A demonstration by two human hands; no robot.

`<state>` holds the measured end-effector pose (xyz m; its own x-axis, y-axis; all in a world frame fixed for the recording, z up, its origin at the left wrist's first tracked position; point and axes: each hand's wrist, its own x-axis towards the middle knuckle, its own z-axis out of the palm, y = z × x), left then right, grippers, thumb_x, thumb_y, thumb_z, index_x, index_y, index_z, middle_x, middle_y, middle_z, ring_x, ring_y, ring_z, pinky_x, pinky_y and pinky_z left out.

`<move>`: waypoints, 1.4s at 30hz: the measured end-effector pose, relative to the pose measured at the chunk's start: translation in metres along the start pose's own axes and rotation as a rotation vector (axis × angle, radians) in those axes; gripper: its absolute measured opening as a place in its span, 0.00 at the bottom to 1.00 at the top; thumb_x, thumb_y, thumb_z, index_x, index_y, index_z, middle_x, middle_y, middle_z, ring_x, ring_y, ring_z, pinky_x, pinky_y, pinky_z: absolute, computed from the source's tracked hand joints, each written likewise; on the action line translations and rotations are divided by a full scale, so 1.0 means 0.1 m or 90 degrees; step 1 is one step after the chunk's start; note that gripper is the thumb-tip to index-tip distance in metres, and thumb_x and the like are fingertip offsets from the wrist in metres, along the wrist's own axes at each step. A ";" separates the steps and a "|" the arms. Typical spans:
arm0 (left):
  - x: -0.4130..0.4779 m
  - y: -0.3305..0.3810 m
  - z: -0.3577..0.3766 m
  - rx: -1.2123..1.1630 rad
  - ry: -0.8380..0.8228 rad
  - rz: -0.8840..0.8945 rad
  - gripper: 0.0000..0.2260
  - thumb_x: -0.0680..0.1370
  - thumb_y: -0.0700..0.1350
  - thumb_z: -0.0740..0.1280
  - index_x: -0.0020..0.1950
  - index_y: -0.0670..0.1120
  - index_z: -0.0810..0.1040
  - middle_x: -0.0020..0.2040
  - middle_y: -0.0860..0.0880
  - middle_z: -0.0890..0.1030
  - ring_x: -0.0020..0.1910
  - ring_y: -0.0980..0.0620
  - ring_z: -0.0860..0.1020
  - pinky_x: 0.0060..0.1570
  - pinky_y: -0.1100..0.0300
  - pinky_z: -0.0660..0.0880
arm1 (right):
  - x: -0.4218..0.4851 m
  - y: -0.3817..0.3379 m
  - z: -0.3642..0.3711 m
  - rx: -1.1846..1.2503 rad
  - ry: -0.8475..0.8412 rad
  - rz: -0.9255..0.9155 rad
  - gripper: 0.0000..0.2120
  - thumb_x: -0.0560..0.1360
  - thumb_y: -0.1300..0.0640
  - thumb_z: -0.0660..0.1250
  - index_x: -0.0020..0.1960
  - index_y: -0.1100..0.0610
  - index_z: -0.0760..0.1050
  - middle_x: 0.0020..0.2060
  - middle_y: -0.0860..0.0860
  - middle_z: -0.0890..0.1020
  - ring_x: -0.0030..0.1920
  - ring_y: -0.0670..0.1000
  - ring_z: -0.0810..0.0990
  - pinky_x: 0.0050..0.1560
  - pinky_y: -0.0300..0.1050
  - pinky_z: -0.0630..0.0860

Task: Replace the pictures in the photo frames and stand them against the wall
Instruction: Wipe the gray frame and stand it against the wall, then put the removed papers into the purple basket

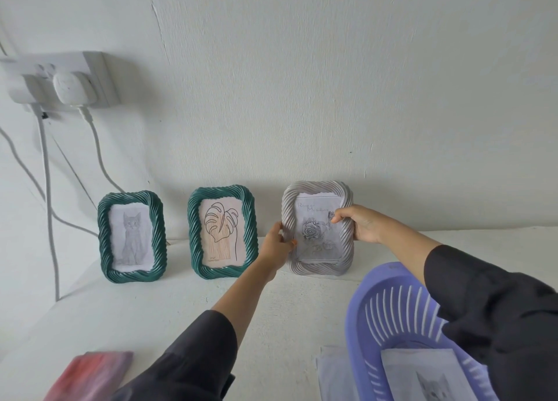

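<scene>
Three rope-edged photo frames stand in a row on the white surface (181, 304) at the foot of the wall (302, 99). From the left: a green frame (104, 237) holding a cat drawing (132, 237) and a second green frame (193, 234) holding a leaf drawing (222, 232), both upright and free of my hands; then a grey frame (320, 268) holding a rose drawing (314, 231).

My left hand (276, 243) grips the grey frame's left edge, thumb on the front and fingers curled behind it. My right hand (362, 224) grips its right edge, thumb tip pressed on the front near the upper right of the rose drawing, fingers wrapped behind.

The grey frame is upright, facing me, just beside the second green frame without touching it. Whether its base rests on the surface, or its back meets the wall, I cannot tell.

Near right: a purple slotted basket (357, 325), partly under my right sleeve, with a cat print (422, 373) lying in it and a pale sheet (332, 370) just beside its left wall. Near left: a red and pink object (90, 373), blurred. Upper left: a white socket block (60, 77) on the wall, with cables (48, 189) hanging from it.
</scene>
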<state>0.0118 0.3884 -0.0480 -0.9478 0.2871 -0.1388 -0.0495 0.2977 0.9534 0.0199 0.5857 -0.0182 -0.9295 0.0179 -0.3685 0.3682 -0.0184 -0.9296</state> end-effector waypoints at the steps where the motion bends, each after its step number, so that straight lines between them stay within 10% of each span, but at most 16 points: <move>1: -0.01 0.00 0.00 0.003 0.005 0.002 0.12 0.78 0.32 0.59 0.59 0.42 0.68 0.51 0.41 0.75 0.47 0.45 0.74 0.48 0.51 0.75 | 0.00 0.00 0.00 -0.001 0.002 0.000 0.11 0.66 0.66 0.65 0.46 0.55 0.75 0.38 0.52 0.81 0.41 0.51 0.78 0.45 0.44 0.74; 11: -0.07 0.05 -0.02 0.016 0.047 -0.008 0.20 0.77 0.33 0.62 0.68 0.43 0.67 0.58 0.44 0.75 0.51 0.49 0.73 0.37 0.66 0.71 | -0.11 0.00 -0.04 -0.076 0.042 -0.019 0.10 0.71 0.69 0.63 0.40 0.55 0.73 0.35 0.52 0.75 0.36 0.50 0.73 0.39 0.42 0.71; 17: -0.17 0.11 -0.05 0.008 0.100 -0.016 0.24 0.76 0.36 0.66 0.71 0.45 0.65 0.67 0.42 0.70 0.57 0.48 0.71 0.52 0.60 0.67 | -0.25 -0.02 -0.09 -0.100 0.054 -0.046 0.08 0.71 0.65 0.68 0.44 0.53 0.73 0.40 0.50 0.79 0.40 0.49 0.76 0.50 0.45 0.70; 23: -0.44 0.14 -0.06 -0.015 0.165 -0.016 0.23 0.75 0.36 0.65 0.70 0.43 0.66 0.68 0.41 0.69 0.52 0.50 0.71 0.42 0.64 0.69 | -0.54 -0.05 -0.05 -0.222 0.154 -0.060 0.39 0.66 0.57 0.74 0.73 0.57 0.60 0.70 0.55 0.68 0.69 0.53 0.67 0.66 0.48 0.63; 29: -0.94 0.02 -0.05 0.018 0.146 -0.057 0.17 0.74 0.37 0.65 0.63 0.41 0.72 0.60 0.43 0.75 0.58 0.44 0.74 0.48 0.59 0.68 | -1.15 0.07 0.16 -0.277 0.294 -0.091 0.44 0.70 0.53 0.71 0.76 0.57 0.48 0.75 0.55 0.57 0.74 0.54 0.59 0.67 0.48 0.63; 32: -1.17 -0.10 -0.03 0.106 0.067 -0.076 0.05 0.73 0.37 0.65 0.38 0.45 0.74 0.40 0.46 0.72 0.39 0.46 0.71 0.42 0.58 0.64 | -1.51 0.15 0.32 -0.359 0.359 -0.121 0.42 0.71 0.52 0.69 0.76 0.56 0.49 0.75 0.54 0.58 0.74 0.55 0.59 0.67 0.48 0.63; 42: -2.17 -0.42 0.14 0.297 -0.113 -0.113 0.13 0.73 0.42 0.64 0.31 0.42 0.66 0.31 0.47 0.69 0.29 0.50 0.68 0.25 0.62 0.63 | -2.76 0.74 1.04 -0.604 0.266 -0.132 0.23 0.73 0.50 0.68 0.67 0.54 0.70 0.66 0.51 0.72 0.63 0.51 0.72 0.58 0.40 0.65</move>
<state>0.2237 0.3267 -0.0621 -0.8678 0.3330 -0.3688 -0.0204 0.7178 0.6960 0.3016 0.4754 0.0156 -0.9607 0.2775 -0.0075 0.2383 0.8105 -0.5350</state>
